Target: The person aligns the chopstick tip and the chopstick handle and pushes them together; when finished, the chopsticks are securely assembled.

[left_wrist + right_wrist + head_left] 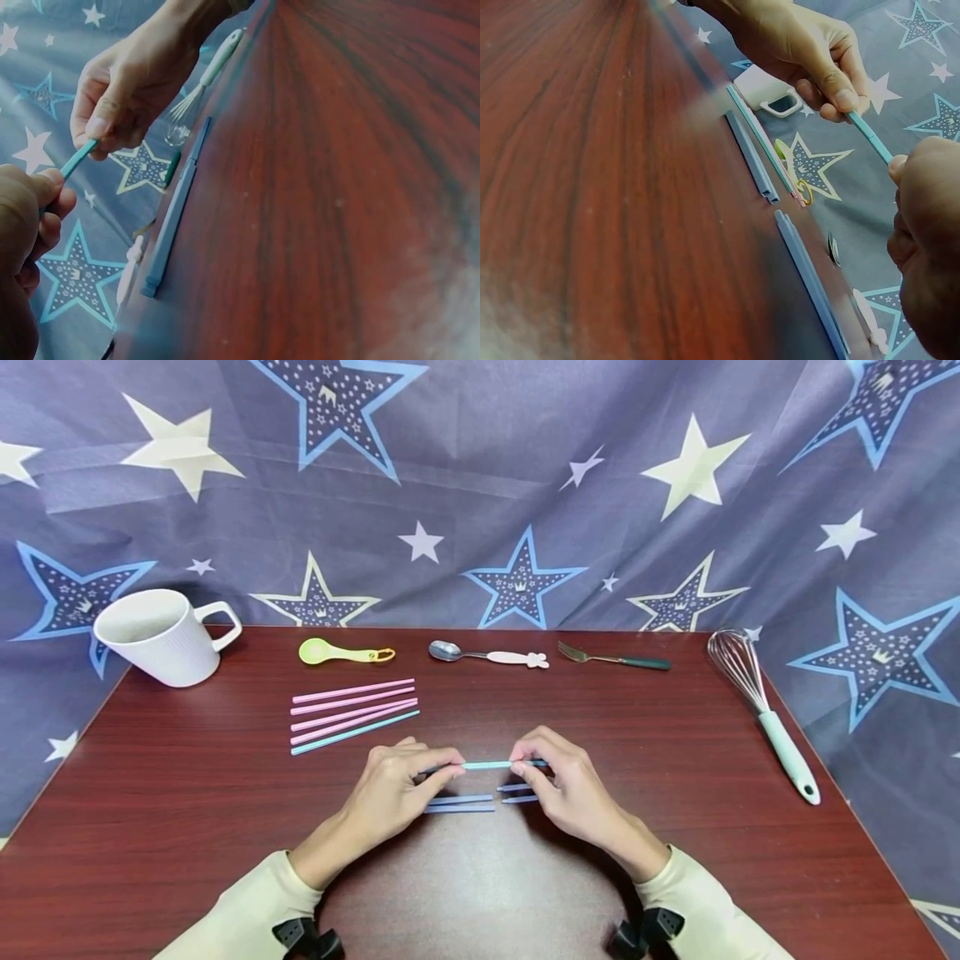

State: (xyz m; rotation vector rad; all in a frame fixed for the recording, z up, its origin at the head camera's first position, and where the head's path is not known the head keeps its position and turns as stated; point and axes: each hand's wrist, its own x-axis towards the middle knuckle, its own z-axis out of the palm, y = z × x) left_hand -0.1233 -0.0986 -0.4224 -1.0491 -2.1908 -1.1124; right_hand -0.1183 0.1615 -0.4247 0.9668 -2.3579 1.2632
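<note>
My left hand (pixel 395 783) pinches one side of a slim teal chopstick (pixel 487 765) between thumb and fingers. On its other side, my right hand (pixel 570 785) pinches it the same way. A joint line crosses the teal chopstick (pixel 870 137) between the hands in the right wrist view. Below it on the table lie blue chopstick pieces, a left pair (pixel 461 808) and a right pair (pixel 517 799) partly covered by my right hand. The left pair's near ends (pixel 769 196) look hollow; the right pair's have narrow tips.
Several pink chopsticks (pixel 352 690) and another teal chopstick (pixel 356 732) lie left of centre. Along the back stand or lie a white mug (pixel 161 639), green measuring spoon (pixel 337 652), metal spoon (pixel 487 657) and fork (pixel 615 659). At right is a whisk (pixel 765 714), near the table edge.
</note>
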